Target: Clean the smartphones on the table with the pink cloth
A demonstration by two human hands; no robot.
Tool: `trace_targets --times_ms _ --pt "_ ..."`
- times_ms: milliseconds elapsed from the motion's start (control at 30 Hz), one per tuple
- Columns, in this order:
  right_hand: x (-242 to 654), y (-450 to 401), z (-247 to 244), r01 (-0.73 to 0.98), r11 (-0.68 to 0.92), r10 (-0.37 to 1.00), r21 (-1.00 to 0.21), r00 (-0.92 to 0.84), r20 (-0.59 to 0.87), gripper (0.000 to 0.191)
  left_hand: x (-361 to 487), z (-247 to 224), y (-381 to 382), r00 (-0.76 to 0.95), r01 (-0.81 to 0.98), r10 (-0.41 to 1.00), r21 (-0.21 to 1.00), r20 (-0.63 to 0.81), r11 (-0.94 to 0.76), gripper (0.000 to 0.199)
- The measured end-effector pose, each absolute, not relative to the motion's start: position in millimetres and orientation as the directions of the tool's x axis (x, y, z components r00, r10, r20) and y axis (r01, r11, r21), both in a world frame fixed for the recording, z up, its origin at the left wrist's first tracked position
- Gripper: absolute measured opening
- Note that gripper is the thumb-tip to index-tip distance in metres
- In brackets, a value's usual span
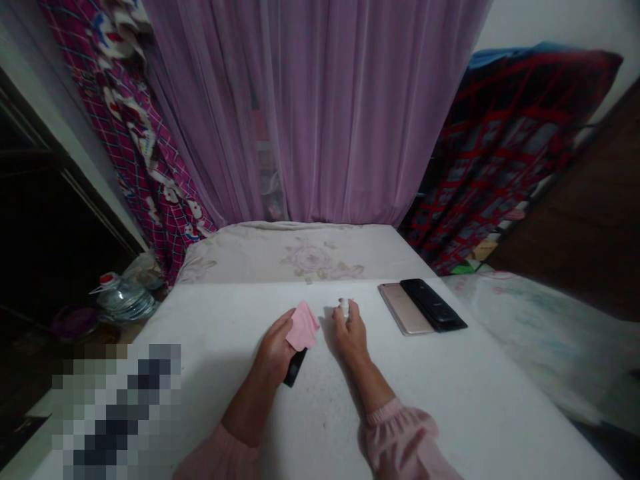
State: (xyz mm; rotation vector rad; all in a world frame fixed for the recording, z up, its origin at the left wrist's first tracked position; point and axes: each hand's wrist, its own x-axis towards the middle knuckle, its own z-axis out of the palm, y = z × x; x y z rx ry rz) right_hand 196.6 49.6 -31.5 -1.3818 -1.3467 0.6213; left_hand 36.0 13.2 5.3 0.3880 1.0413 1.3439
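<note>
Left grip (274, 350) pinches a pink cloth (303, 325), right grip (350, 330) presses a white scrap (344, 307); I see two phones (423, 305) just beside, a water jug (125, 299) well left.

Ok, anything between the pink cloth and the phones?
Yes, the right hand, closed on a small white thing, sits between the pink cloth and the gold phone, which touches the black phone.

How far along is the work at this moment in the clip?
Done: a black phone already lies overlapping a gold phone on the white surface. In hand: the left hand holds a pink cloth and a small black object; the right hand pinches a small white item. Left: both phones, untouched so far.
</note>
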Motion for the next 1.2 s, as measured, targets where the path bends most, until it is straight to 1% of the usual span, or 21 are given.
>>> trace_targets --times_ms 133,233,333,433,500,567,633,700,833,900,967,1033,1067,1133,1200 --pt "197 52 -37 0.408 0.196 0.945 -0.892 0.164 0.283 0.044 34 1 14 -0.099 -0.594 0.921 0.765 -0.376 0.249 0.036" --pt "199 53 -39 0.342 0.204 0.951 -0.917 0.155 0.269 0.042 30 -1 15 -0.089 -0.618 0.916 0.743 -0.391 0.257 0.032" --pt "199 53 -38 0.172 0.190 0.966 -0.967 0.144 0.215 0.040 25 0 17 -0.094 -0.638 0.926 0.736 -0.366 0.227 0.031" --pt "198 51 -32 -0.104 0.104 0.991 -0.989 0.094 0.095 0.041 20 3 23 -0.108 -0.649 0.930 0.733 -0.351 0.201 0.029" --pt "198 50 -25 -0.335 -0.021 1.000 -0.942 0.000 -0.022 0.039 19 7 26 -0.115 -0.663 0.926 0.722 -0.359 0.198 0.027" --pt "198 48 -17 -0.531 -0.155 0.987 -0.833 -0.127 -0.102 0.034 18 11 29 -0.115 -0.668 0.929 0.719 -0.352 0.190 0.025" --pt "200 47 -10 -0.644 -0.244 0.967 -0.725 -0.219 -0.131 0.030 19 15 32 -0.112 -0.666 0.934 0.723 -0.340 0.184 0.023" --pt "202 47 -6 -0.693 -0.292 0.953 -0.659 -0.265 -0.143 0.028 19 17 34 -0.107 -0.665 0.934 0.723 -0.340 0.186 0.021" --pt "203 49 -7 -0.712 -0.327 0.942 -0.621 -0.303 -0.148 0.027 20 19 38 -0.108 -0.676 0.930 0.712 -0.351 0.190 0.023" --pt "202 50 -8 -0.707 -0.324 0.942 -0.629 -0.304 -0.143 0.028 20 21 41 -0.109 -0.682 0.931 0.708 -0.347 0.185 0.024" --pt "200 51 -8 -0.688 -0.289 0.953 -0.666 -0.273 -0.131 0.029 20 23 42 -0.104 -0.686 0.935 0.705 -0.339 0.180 0.024" --pt "198 52 -5 -0.626 -0.197 0.977 -0.754 -0.189 -0.098 0.031 20 25 43 -0.102 -0.695 0.934 0.696 -0.343 0.180 0.022" --pt "197 54 -3 -0.563 -0.130 0.989 -0.816 -0.135 -0.065 0.032 20 27 43 -0.106 -0.702 0.930 0.689 -0.352 0.180 0.021" --pt "194 58 1 -0.387 0.033 0.999 -0.922 -0.026 0.047 0.036 20 29 42 -0.121 -0.723 0.920 0.668 -0.373 0.176 0.016" --pt "190 61 4 -0.214 0.201 0.980 -0.956 0.059 0.192 0.039 21 30 41 -0.138 -0.738 0.909 0.653 -0.394 0.171 0.013"
